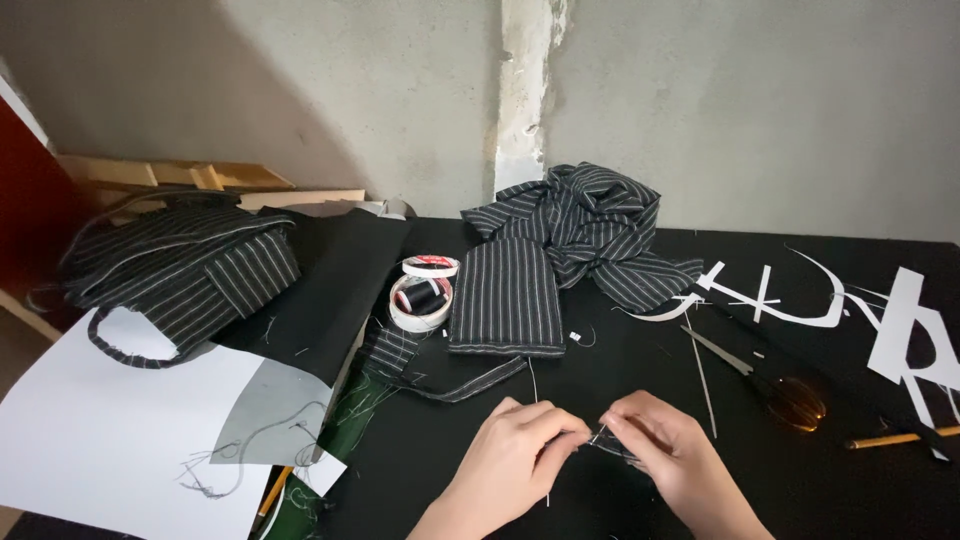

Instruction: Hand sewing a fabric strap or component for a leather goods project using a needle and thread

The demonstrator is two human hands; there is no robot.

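While both hands meet low at the middle of the black tabletop (560,400), the work looks to be at the threading or first-stitch stage, as far as I can judge.

Head view, the only one. Left hand (515,450): fingers pinched narrow on a fine pale thread (546,480), which runs down past the palm toward the near edge. Right hand (665,450): fingers closed narrow too, on something thin and metallic at the meeting point, probably a needle (601,433); too small to be sure. Wrists low, palms turned inward, fingertips nearly touching.

Done, by the look of things: striped cloth already cut and folded. A flat folded striped piece (505,295) lies beyond the hands, a crumpled striped heap (590,225) behind it near the wall, a narrow striped strip (470,382) between piece and hands. Left to do: no seam visible under the hands, so the sewing seems hardly begun.

Nearby: a black thread spool (421,294) inside a tape roll, scissors (770,380) to the right, a pencil (895,437) beyond them, white paper (110,440) at left, a striped bag (180,265) above it.
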